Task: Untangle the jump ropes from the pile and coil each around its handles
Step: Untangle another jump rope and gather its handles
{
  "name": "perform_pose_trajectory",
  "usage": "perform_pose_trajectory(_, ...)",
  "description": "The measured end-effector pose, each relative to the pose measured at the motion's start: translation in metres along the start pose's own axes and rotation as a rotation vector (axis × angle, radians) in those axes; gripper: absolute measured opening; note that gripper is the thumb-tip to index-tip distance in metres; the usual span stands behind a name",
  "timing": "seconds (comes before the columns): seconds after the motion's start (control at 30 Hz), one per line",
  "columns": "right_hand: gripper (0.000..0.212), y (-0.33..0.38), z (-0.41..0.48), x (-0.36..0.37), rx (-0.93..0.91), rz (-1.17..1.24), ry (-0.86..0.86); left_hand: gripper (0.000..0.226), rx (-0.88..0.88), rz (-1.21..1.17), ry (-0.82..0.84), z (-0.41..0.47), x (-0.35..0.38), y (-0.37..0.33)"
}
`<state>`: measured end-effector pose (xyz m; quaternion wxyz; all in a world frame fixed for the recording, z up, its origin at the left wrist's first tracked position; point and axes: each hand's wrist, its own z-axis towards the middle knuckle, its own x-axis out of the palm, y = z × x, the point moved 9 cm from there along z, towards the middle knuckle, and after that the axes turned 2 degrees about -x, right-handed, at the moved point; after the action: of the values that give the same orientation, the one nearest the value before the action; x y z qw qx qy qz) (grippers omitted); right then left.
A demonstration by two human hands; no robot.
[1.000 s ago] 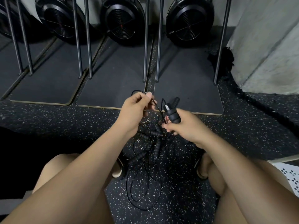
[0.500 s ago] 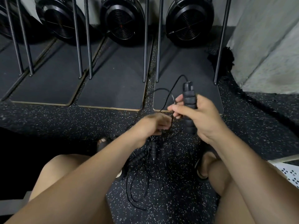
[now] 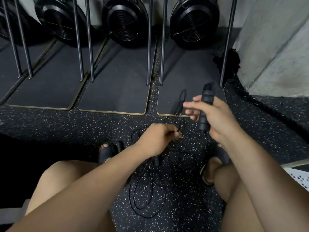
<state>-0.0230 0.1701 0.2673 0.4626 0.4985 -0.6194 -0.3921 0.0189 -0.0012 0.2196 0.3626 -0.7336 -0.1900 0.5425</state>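
my right hand (image 3: 217, 119) keeps foam handle (image 3: 207, 104) upright, thumb clamping, other fingers (image 3: 192, 99) half spread so cord runs free. left hand (image 3: 158, 137) pinches cord (image 3: 179, 129) tight, to tease it from pile (image 3: 148, 193) on floor (image 3: 83, 124) between my feet.

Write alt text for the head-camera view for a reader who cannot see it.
A person's right hand holds a black ridged foam jump-rope handle, while the left hand pinches thin black cord above a tangled rope pile.

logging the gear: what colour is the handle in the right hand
Black all over. The handle in the right hand shows best in the head view.
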Motion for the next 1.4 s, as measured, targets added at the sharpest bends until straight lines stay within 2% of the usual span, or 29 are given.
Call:
perform_pose_trajectory(0.07,0.038,-0.016,0.0,0.003,0.063,-0.175,0.015,0.02,-0.025,-0.097,-0.039,0.002,-0.013,0.002)
perform_pose_trajectory(0.17,0.028,-0.034,-0.005,0.016,0.084,-0.369,0.092,0.024,-0.009,-0.26,-0.113,0.002,-0.038,-0.004)
perform_pose_trajectory(0.27,0.032,-0.044,-0.015,0.04,0.093,-0.41,0.241,0.021,-0.006,-0.564,-0.212,-0.003,-0.065,-0.011)
perform_pose_trajectory(0.37,0.033,-0.048,-0.023,0.059,0.082,-0.443,0.331,0.019,-0.025,-0.681,-0.282,-0.005,-0.081,-0.008)
perform_pose_trajectory(0.47,0.028,-0.052,-0.02,0.058,0.012,-0.6,0.293,0.018,-0.043,-0.77,-0.348,-0.005,-0.093,0.004)
perform_pose_trajectory(0.57,0.032,-0.053,-0.017,0.055,-0.046,-0.803,0.245,0.02,-0.094,-0.851,-0.435,-0.006,-0.104,0.02)
perform_pose_trajectory(0.63,0.032,-0.049,-0.017,0.054,-0.062,-0.818,0.222,0.021,-0.147,-0.883,-0.476,-0.005,-0.104,0.032)
perform_pose_trajectory(0.77,0.035,-0.043,-0.024,0.06,-0.053,-0.686,0.29,0.028,-0.321,-0.874,-0.46,-0.001,-0.092,0.048)
perform_pose_trajectory(0.83,0.032,-0.034,-0.027,0.059,-0.061,-0.541,0.283,0.036,-0.433,-0.828,-0.392,-0.001,-0.079,0.051)
perform_pose_trajectory(0.9,0.03,-0.018,-0.03,0.055,-0.083,-0.389,0.248,0.03,-0.472,-0.83,-0.291,-0.001,-0.063,0.044)
perform_pose_trajectory(1.1,0.021,0.013,-0.027,0.032,-0.158,-0.111,0.146,0.022,-0.318,-0.655,0.009,-0.002,-0.01,0.01)
perform_pose_trajectory(1.17,0.021,0.018,-0.026,0.026,-0.155,-0.021,0.125,0.03,-0.278,-0.626,0.076,-0.002,0.006,0.008)
perform_pose_trajectory(1.27,0.019,0.023,-0.023,0.019,-0.138,0.138,0.102,0.032,-0.194,-0.465,0.049,-0.002,0.012,0.008)
perform_pose_trajectory(1.4,0.017,0.026,-0.015,0.009,-0.13,0.241,0.054,0.006,-0.079,-0.215,0.081,-0.004,0.018,0.004)
